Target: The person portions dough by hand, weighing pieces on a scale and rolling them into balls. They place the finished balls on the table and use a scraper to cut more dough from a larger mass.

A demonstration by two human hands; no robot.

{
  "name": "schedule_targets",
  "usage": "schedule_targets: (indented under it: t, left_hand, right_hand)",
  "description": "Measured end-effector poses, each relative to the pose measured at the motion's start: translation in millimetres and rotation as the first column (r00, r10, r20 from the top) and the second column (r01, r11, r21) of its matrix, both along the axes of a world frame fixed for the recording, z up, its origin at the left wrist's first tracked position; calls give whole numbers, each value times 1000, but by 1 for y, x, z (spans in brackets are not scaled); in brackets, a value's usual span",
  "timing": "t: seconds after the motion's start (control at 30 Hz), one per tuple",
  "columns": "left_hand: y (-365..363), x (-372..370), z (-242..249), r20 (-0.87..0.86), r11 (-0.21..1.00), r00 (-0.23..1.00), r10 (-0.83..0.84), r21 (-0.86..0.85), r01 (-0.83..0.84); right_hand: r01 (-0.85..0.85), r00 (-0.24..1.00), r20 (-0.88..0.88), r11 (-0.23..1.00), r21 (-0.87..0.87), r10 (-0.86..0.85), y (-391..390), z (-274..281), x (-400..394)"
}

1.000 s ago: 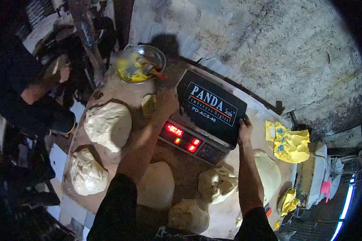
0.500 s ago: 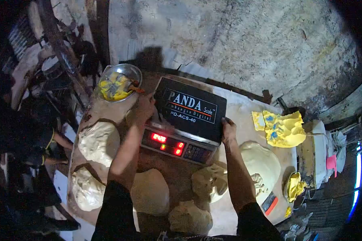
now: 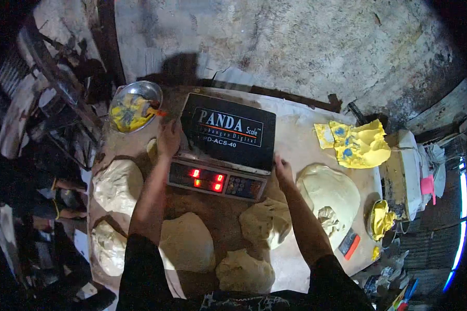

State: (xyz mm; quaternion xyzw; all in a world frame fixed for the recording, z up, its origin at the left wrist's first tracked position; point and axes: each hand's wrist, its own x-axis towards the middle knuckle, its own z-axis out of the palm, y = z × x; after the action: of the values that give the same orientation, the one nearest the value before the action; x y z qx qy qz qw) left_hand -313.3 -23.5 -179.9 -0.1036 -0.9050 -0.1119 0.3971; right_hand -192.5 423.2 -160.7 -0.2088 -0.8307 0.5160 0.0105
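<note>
A digital scale [image 3: 228,132] with a black top marked PANDA and a red-lit display [image 3: 207,180] stands on the table. My left hand [image 3: 169,139] is at its left side, fingers curled against the edge of the platform and partly blurred. At the front right corner, my right hand [image 3: 283,170] has its fingers closed against the platform edge. In front of the scale lie a broad dough lump [image 3: 187,243], a smaller dough lump [image 3: 266,223] and another dough lump [image 3: 245,272]. Nothing rests on the platform.
A metal bowl [image 3: 151,90] with yellow remnants stands at the back left. Two dough pieces [image 3: 118,186] lie along the left edge. On the right are a large dough mound [image 3: 329,194], a yellow sheet [image 3: 363,147], a red-and-black scraper [image 3: 349,245] and a yellow-filled bowl [image 3: 382,220]. Someone's arm [image 3: 70,185] shows left.
The view has shifted, so the table sits a little further left and higher. My right hand has slid slightly outward at the scale's corner. The red digits on the display have changed.
</note>
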Motion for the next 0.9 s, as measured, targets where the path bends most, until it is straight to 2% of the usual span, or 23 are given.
schedule_targets:
  t: [0.03, 0.07, 0.1, 0.13, 0.17, 0.2, 0.23, 0.27, 0.3, 0.33, 0.37, 0.4, 0.43, 0.47, 0.53, 0.57, 0.6, 0.67, 0.7, 0.73, 0.77, 0.83, 0.9]
  left_hand:
    - [4, 7, 14, -2, 1000, 1000, -6, -1, 6]
    - [8, 23, 40, 192, 958, 979, -71, 285, 14]
    - [11, 36, 60, 351, 838, 919, -182, 544, -42]
    - [13, 43, 65, 348, 836, 919, -184, 548, -40]
    - [14, 51, 67, 207, 779, 966, -153, 627, -11]
    - [16, 61, 71, 68, 717, 992, -107, 697, 29]
    - [40, 81, 95, -114, 515, 982, -153, 838, 178]
    - [53, 108, 127, 184, 609, 953, -239, 793, -1]
    - [63, 130, 149, 471, 710, 840, -271, 687, -156]
    - [75, 138, 146, 521, 859, 812, -264, 510, -49]
    - [84, 142, 138, 574, 950, 783, -239, 304, 67]
    - [96, 148, 123, 450, 974, 871, -197, 191, 122]
    - [104, 154, 110, 312, 984, 934, -175, 67, 162]
    - [107, 159, 106, 311, 986, 936, -166, 66, 152]
    - [109, 157, 104, 338, 993, 934, -119, 20, 119]
    - [107, 151, 82, 318, 986, 933, -166, 40, 162]
    - [103, 153, 86, 323, 986, 932, -166, 40, 162]
    - [99, 155, 101, 415, 986, 897, -151, 1, 165]
    - [98, 161, 102, 421, 984, 892, -162, 2, 177]
    - [96, 156, 106, 410, 974, 884, -224, 65, 217]
    - [93, 154, 108, 404, 958, 869, -287, 125, 259]
    - [95, 157, 101, 399, 958, 871, -287, 136, 253]
    - [96, 156, 96, 370, 959, 885, -281, 139, 247]
  right_hand:
    - [-3, 992, 127, 1000, 15, 1, 14, -10, 12]
    - [-4, 967, 254, 1000, 26, -2, 20, -15, 22]
    - [1, 968, 251, 1000, 27, -7, 17, 7, 30]
    - [134, 982, 185, 843, -521, -42, 7, 57, 44]
    - [180, 983, 149, 398, -900, -107, -4, 99, 55]
    - [183, 982, 151, 401, -898, -110, -16, 125, 57]
    - [78, 997, 79, 371, -925, -12, -31, 147, 50]
    - [-26, 996, 4, 328, -944, 91, -45, 158, 38]
    - [-33, 994, 3, 325, -945, 111, -58, 158, 22]
    - [-108, 987, -27, 528, -842, 159, -74, 157, 6]
    - [-190, 975, -51, 697, -691, 214, -93, 156, -10]
    - [-311, 950, 16, 948, -65, 313, -115, 173, -21]
    - [-366, 900, -133, 886, 285, 414, -131, 159, -41]
    - [-311, 810, -235, 734, 604, 537, -144, 138, -55]
    - [-180, 758, -210, 508, 842, 617, -185, 115, -41]
    - [-382, 669, -163, 524, 761, 725, -200, 130, -17]
    - [-405, 611, -157, 477, 780, 776, -207, 121, 11]
    - [-501, 558, -110, 440, 746, 822, -171, 105, 40]
    - [-557, 548, 6, 359, 749, 836, -136, 106, 42]
    - [-598, 516, 109, 266, 756, 850, -115, 112, 27]
    - [-591, 514, 100, 267, 761, 852, -121, 118, 10]
    - [-327, 836, 18, 471, 819, 549, -132, 130, -23]
    - [-313, 824, -26, 494, 811, 566, -167, 116, -71]
